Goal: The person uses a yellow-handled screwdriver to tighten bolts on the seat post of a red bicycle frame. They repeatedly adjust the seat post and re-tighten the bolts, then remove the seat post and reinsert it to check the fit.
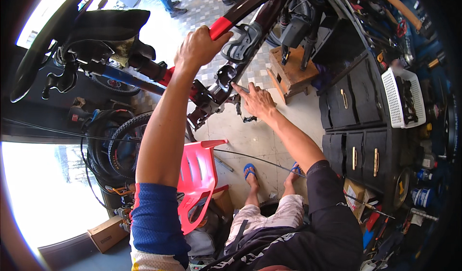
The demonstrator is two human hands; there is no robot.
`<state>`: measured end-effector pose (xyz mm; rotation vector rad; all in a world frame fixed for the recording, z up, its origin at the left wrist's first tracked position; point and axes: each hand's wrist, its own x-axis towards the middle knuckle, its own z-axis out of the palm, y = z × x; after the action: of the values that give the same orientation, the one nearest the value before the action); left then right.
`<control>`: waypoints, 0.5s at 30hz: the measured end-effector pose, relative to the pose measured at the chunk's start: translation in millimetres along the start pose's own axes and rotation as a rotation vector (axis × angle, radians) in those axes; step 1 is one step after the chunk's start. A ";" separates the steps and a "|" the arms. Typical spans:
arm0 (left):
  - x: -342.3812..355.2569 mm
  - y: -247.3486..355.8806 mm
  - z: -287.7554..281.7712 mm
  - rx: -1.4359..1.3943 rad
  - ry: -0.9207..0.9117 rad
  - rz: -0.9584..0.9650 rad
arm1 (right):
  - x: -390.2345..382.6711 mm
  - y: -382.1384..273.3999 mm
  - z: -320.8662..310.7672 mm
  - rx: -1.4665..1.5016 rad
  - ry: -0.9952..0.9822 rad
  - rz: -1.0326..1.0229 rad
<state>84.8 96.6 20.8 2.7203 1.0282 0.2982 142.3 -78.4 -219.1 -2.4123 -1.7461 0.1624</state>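
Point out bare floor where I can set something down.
Pale tiles lie bare between the pink chair, wooden stool, black drawers and blue sandals; a thin cable crosses the near part. Crowded: hung tools at right, tires at left.

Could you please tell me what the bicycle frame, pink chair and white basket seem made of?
Bicycle frame: glossy painted metal or carbon; its sheen fits both. Pink chair: probably smooth plastic, given its moulded, slotted shape. White basket: likely satin plastic, judging by its perforated walls.

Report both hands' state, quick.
Left hand: closed on the red-and-black bike frame tube.
Right hand: open, index finger extended, nothing visibly held.
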 end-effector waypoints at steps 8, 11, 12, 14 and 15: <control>3.5 19.6 -3.2 0.011 -0.052 -0.038 | 12.0 0.3 45.1 0.777 0.214 0.014; -1.1 -0.5 -0.1 0.028 -0.020 -0.064 | 12.1 -30.4 21.9 1.469 -0.213 0.217; -1.5 0.1 -0.7 0.025 -0.024 -0.065 | 12.8 -33.0 21.2 1.480 -0.207 0.240; -2.8 0.7 -1.4 0.019 -0.032 -0.070 | 13.8 -37.9 20.3 1.504 -0.199 0.284; -2.5 2.2 -1.5 0.027 -0.027 -0.062 | 14.8 -36.6 24.1 1.514 -0.186 0.309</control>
<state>83.9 93.5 22.5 2.7024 1.1151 0.2382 108.4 -51.6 -235.6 -1.4116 -0.6457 1.2212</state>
